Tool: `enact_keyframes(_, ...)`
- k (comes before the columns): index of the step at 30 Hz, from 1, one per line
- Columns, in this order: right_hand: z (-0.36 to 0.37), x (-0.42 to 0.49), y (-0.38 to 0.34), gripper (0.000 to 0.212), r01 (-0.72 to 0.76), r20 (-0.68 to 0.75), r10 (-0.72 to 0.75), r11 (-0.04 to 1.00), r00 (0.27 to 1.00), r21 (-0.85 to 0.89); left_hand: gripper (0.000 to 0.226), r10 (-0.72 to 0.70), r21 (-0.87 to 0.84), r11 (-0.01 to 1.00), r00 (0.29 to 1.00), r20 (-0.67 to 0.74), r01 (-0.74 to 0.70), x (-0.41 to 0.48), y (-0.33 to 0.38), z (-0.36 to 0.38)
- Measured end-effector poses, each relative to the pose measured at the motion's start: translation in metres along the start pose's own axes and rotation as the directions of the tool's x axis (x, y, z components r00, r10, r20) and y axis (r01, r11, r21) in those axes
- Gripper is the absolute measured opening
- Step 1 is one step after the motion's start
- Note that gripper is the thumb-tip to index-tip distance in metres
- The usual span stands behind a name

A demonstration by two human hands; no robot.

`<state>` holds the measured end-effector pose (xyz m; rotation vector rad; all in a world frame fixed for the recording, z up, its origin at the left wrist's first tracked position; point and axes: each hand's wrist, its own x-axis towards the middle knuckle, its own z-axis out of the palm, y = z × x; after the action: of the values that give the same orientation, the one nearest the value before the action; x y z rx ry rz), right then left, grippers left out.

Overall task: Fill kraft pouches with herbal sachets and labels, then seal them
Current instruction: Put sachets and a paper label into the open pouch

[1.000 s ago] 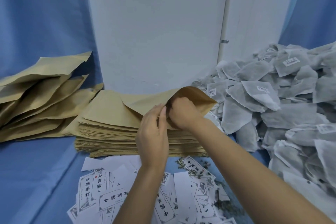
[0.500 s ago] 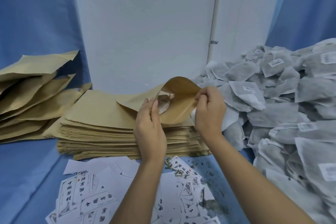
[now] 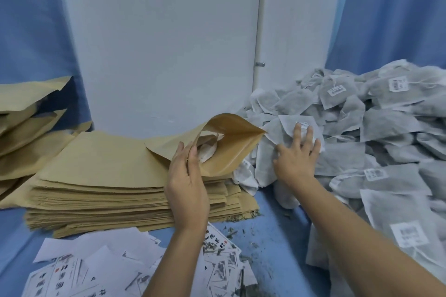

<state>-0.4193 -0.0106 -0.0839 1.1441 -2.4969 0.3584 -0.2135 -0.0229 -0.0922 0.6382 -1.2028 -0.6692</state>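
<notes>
Head view: left hand [image 3: 187, 183] pinches open kraft pouch [image 3: 226, 144]; right hand [image 3: 298, 154] spread on sachets [image 3: 362, 132].

A white wall [image 3: 156, 43] with a thin pipe [image 3: 260, 19] stands between blue curtains [image 3: 31, 19].

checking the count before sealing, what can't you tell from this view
Head view:
- What the open pouch holds: its wall and the left hand hide all but a white patch.
- Sticker print on the sachets: too small and blurred.
- Labels: cut off by the bottom edge, partly under the left forearm.
- Pouches at left: cut off by the left edge.
</notes>
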Motion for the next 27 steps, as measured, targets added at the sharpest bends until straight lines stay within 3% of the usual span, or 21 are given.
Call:
enact_keyframes(6,0.000,0.005,0.004,0.043,-0.050,0.094,0.053,0.998,0.994,-0.032,0.028,-0.003,0.010,1.000,1.000,-0.001,0.003,0.001,-0.004,0.002)
enact_keyframes(11,-0.006,-0.001,0.001,0.055,0.006,-0.090,0.000,0.998,0.996,0.059,0.026,-0.013,0.036,0.999,1.000,-0.007,0.014,0.001,-0.006,0.000)
enact_keyframes(13,-0.011,-0.004,-0.001,0.052,0.072,-0.228,-0.007,0.958,0.974,0.278,0.020,-0.016,0.042,0.999,1.000,-0.021,0.017,0.003,-0.008,-0.001)
enact_keyframes(14,-0.014,-0.006,-0.003,0.049,0.120,-0.308,0.028,0.885,0.951,0.450,0.018,-0.017,0.039,0.999,0.999,-0.029,0.018,0.004,-0.008,-0.001)
enact_keyframes(16,-0.021,-0.012,-0.011,0.040,0.173,-0.359,0.194,0.613,0.913,0.771,0.016,-0.019,0.028,0.999,0.999,-0.042,0.020,0.005,-0.008,-0.002)
enact_keyframes(19,-0.024,-0.014,-0.021,0.029,0.003,-0.068,0.429,0.152,0.901,0.988,0.017,-0.015,0.031,0.999,0.998,-0.063,0.017,0.006,-0.007,-0.004)
enact_keyframes(20,-0.021,-0.013,-0.021,0.027,-0.102,0.051,0.454,0.087,0.889,0.991,0.017,-0.020,0.029,0.999,0.998,-0.067,0.022,0.006,-0.006,-0.004)
enact_keyframes(23,-0.003,-0.010,-0.016,0.037,-0.356,0.264,0.476,0.113,0.839,0.928,0.020,-0.036,0.025,0.999,0.997,-0.064,0.037,0.005,-0.006,-0.004)
enact_keyframes(25,0.005,-0.011,-0.014,0.049,-0.427,0.314,0.475,0.149,0.822,0.892,0.019,-0.033,0.024,0.999,0.997,-0.064,0.035,0.006,-0.006,-0.005)
enact_keyframes(27,0.009,-0.013,-0.012,0.054,-0.455,0.303,0.468,0.254,0.830,0.853,0.017,-0.029,0.026,0.999,0.997,-0.066,0.031,0.007,-0.007,-0.006)
